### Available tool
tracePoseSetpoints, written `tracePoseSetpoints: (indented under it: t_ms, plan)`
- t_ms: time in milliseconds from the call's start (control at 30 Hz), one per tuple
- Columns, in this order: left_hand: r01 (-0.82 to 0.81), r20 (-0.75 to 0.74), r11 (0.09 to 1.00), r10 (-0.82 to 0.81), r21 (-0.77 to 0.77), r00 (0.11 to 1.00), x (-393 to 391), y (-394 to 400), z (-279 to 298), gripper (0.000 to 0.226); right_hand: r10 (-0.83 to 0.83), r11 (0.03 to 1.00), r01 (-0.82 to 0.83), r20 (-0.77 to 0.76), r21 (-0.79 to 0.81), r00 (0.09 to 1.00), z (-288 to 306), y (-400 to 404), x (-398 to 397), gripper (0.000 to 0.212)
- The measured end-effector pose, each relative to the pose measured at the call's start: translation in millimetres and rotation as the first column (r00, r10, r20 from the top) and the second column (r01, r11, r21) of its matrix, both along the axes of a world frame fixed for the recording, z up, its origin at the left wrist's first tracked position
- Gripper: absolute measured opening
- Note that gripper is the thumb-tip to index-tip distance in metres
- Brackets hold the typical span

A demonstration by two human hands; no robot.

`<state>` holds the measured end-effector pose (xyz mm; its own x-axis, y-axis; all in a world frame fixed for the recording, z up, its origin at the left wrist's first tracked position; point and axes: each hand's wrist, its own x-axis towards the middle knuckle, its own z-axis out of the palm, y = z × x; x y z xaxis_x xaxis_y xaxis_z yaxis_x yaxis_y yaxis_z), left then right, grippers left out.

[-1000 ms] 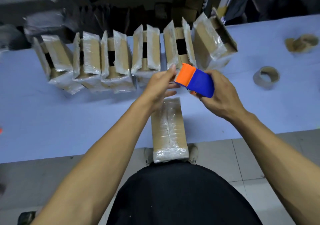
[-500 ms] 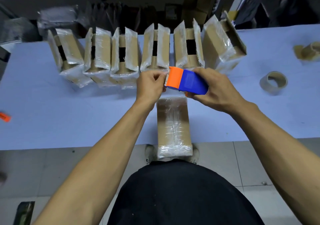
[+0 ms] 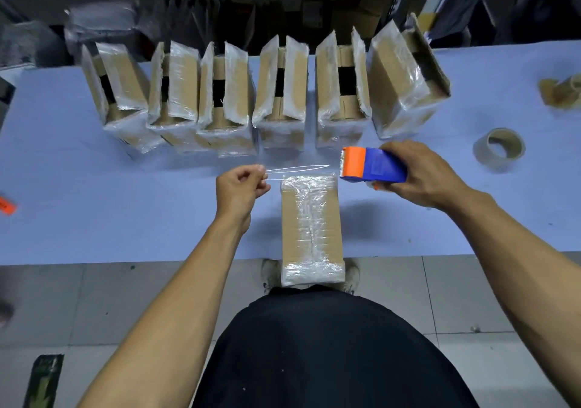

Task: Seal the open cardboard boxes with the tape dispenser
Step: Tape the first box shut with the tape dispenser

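Roughly one box (image 3: 309, 228) taped shut; six boxes (image 3: 279, 93) behind gape open. Left hand (image 3: 240, 187) pinches tape strip (image 3: 295, 168); right hand (image 3: 421, 173) grips dispenser (image 3: 372, 165).

Head-worn view, steeply down, close

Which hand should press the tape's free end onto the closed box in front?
Left. The left hand already pinches the end of the clear tape strip beside the far end of the plastic-wrapped cardboard box. The right hand grips the blue and orange tape dispenser.
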<state>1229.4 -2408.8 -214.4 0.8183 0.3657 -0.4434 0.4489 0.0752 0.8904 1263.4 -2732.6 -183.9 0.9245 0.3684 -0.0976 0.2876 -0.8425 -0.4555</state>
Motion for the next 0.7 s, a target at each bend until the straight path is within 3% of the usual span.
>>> tracePoseSetpoints:
  t_ms: [67,233,367,500,600,667,700]
  plan:
    - [-0.012,-0.024,0.999,0.012,-0.034,1.0,-1,-2,-6,0.004,-0.013,1.0,0.013,-0.041,-0.013,0.999,-10,0,0,0.041]
    - [-0.106,-0.128,0.983,0.088,-0.147,0.988,-2,-13,-26,0.015,-0.063,0.998,0.064,-0.119,0.006,0.991,-29,0,-5,0.051]
    - [-0.222,-0.273,0.917,0.133,-0.33,0.953,8,-27,-36,0.022,-0.085,0.994,0.095,-0.154,0.058,0.984,-32,4,-9,0.053]
    - [-0.219,-0.551,0.836,-0.116,-0.503,0.826,7,-27,-32,0.026,-0.083,0.993,0.098,-0.187,0.071,0.979,-38,6,-13,0.052]
    - [-0.159,-0.565,0.928,-0.064,-0.337,0.823,4,-32,-32,0.034,-0.091,0.99,0.109,-0.191,0.085,0.977,-40,6,-17,0.051]
    - [-0.05,-0.41,0.99,-0.009,-0.132,0.912,7,-39,-33,0.041,-0.101,0.99,0.118,-0.187,0.081,0.977,-40,6,-20,0.051]
    - [0.051,-0.339,0.997,-0.07,-0.065,0.938,8,-42,-31,0.05,-0.104,0.99,0.119,-0.184,0.077,0.977,-41,7,-21,0.051]
